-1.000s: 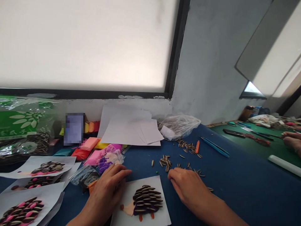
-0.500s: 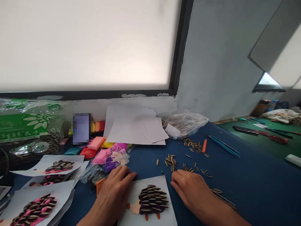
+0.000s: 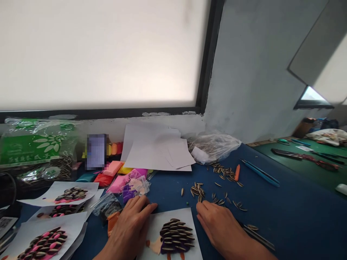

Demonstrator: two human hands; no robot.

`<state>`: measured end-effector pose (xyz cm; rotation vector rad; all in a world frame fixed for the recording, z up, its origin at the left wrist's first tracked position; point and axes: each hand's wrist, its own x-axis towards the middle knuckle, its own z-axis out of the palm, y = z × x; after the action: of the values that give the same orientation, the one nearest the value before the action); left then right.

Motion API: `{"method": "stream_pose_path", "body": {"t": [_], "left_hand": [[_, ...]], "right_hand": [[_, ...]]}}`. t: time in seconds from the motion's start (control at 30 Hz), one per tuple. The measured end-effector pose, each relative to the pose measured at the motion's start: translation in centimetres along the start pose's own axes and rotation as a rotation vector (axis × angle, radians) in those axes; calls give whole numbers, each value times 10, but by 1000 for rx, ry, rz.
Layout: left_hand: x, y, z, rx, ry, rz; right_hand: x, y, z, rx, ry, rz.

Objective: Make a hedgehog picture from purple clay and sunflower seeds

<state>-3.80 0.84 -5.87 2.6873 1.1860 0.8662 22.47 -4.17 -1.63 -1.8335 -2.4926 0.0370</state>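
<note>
On the blue table in front of me lies a white card (image 3: 151,222) bearing a hedgehog picture (image 3: 177,235). Its back is covered in striped sunflower seeds over purple clay; the face is peach clay with a brown nose. My left hand (image 3: 132,220) rests at the card's left edge, palm down, thumb stretched apart from the fingers. Just right of the card, my right hand (image 3: 217,222) sits on the table with curled fingers; its fingertips are hidden, so whatever they may hold cannot be seen. Loose sunflower seeds (image 3: 197,191) lie just beyond that hand.
Finished seed cards (image 3: 73,218) are stacked at the left. Clay packets (image 3: 118,182) lie behind my left hand, beside a green seed bag (image 3: 29,148). White paper sheets (image 3: 159,155) lean by the wall. Blue tweezers (image 3: 260,172) and an orange clay stick (image 3: 237,172) lie at the right.
The whole view has shifted slightly, so things appear a little lower in the picture. Both hands keep nearly the same place beside the card.
</note>
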Motion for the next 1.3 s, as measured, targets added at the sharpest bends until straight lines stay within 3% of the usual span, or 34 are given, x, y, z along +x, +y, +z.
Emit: {"method": "stream_pose_path", "body": {"t": [0.37, 0.7, 0.87, 1.1, 1.3], "left_hand": [[-2, -3, 5, -32, 62, -9], [-2, -3, 2, -63, 32, -10], [-1, -3, 2, -47, 30, 0], [-1, -3, 3, -62, 6, -21], [0, -3, 5, -64, -10, -43]], "right_hand": [[2, 11, 19, 11, -3, -39], [2, 14, 21, 99, -3, -34], [4, 13, 20, 179, 92, -25], [11, 7, 17, 130, 108, -103], [16, 10, 21, 165, 150, -20]]}}
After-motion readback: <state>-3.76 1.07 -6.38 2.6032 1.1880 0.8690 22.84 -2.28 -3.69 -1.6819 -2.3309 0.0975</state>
